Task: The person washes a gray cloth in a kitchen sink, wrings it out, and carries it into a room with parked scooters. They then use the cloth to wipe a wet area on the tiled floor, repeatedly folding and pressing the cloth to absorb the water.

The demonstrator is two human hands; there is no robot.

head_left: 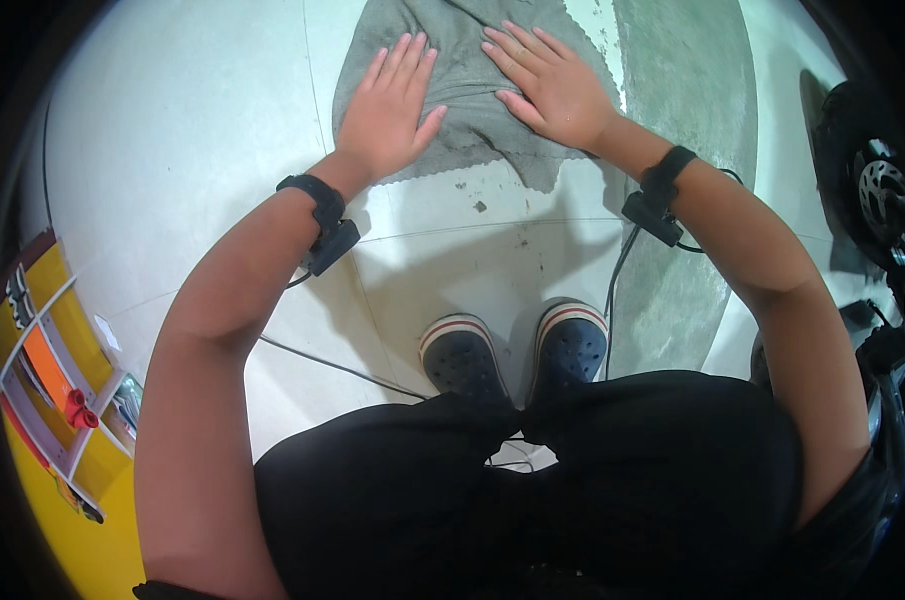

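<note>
A grey cloth (463,110) lies spread and wrinkled on the floor at the top of the view, its scalloped near edge uneven. My left hand (388,115) presses flat on its left part, fingers stretched forward and thumb out to the side. On the right part rests my right hand (553,90), palm down with the fingers spread. Neither hand grips the cloth. The far edge of the cloth runs out of the picture.
Dark clogs (463,355) are on my feet below the cloth. Black cables (343,367) trail from the wristbands. A yellow shelf unit (58,370) with small items stands at left, a motorcycle wheel (883,185) at right. The pale floor (173,180) has a green-grey strip (673,320).
</note>
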